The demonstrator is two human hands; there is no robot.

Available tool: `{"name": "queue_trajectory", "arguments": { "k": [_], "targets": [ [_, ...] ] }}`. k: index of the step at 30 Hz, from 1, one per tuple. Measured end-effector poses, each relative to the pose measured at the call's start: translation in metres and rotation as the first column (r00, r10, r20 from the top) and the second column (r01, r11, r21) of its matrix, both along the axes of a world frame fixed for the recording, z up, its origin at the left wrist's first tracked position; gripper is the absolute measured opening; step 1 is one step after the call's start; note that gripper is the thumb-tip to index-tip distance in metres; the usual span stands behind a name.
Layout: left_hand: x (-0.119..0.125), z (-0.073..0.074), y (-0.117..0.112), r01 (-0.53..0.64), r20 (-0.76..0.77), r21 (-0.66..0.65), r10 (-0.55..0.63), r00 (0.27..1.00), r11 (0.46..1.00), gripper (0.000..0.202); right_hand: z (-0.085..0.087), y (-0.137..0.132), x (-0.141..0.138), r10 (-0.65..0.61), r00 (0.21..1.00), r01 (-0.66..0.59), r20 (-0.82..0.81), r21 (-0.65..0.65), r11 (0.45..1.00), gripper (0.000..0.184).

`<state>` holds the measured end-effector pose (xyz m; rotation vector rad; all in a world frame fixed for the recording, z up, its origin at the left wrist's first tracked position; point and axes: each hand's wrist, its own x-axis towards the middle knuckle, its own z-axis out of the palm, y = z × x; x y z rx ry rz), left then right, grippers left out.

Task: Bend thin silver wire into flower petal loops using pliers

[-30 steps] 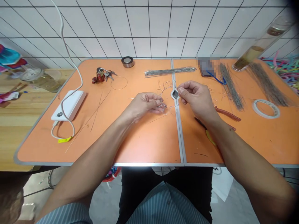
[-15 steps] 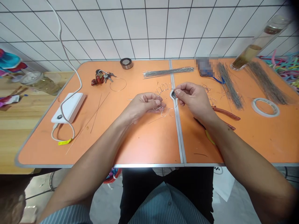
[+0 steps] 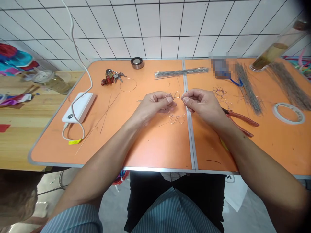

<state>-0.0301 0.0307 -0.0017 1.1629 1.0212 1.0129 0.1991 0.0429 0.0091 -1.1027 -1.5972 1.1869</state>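
Note:
A thin wire ring with small petal-like loops (image 3: 177,119) is held above the orange table between my two hands. My left hand (image 3: 159,103) pinches its left side between thumb and fingers. On the opposite side, my right hand (image 3: 199,102) has thumb and forefinger closed on the wire; the fingertips hide the exact spot. Just beyond my right hand lie more bent wire loops (image 3: 220,92). Pliers with red handles (image 3: 243,119) rest beside my right wrist, partly covered by the forearm.
Straight wires (image 3: 181,73) lie in a bundle at the back. Further right are more wire bundles (image 3: 249,90), a roll of white tape (image 3: 288,113) and a tilted glass jar (image 3: 269,58). Leftward sit keys (image 3: 118,76), dark tape (image 3: 137,63) and a white power bank (image 3: 79,107) with a cable.
The wire ring has turned between my hands, its loops now nearer the front. My right fingers have shifted their pinch along it. The whole view has swung slightly.

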Motion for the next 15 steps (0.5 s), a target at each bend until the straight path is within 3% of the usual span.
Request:
{"name": "queue_trajectory", "arguments": {
  "k": [5, 15],
  "targets": [
    [0.0025, -0.0007, -0.0006, -0.020, -0.022, -0.003, 0.020, 1.000, 1.000, 0.051, -0.0011, -0.0011, -0.0014, 0.057, 0.998, -0.057, 0.040, -0.006, 0.998, 0.020],
    [0.0010, -0.0042, 0.0051, 0.078, 0.083, -0.118, -0.068, 0.994, 0.990, 0.050, -0.0057, 0.0004, -0.0011, 0.119, 0.991, -0.119, 0.058, 0.009, 0.993, 0.036]
  ]
}}
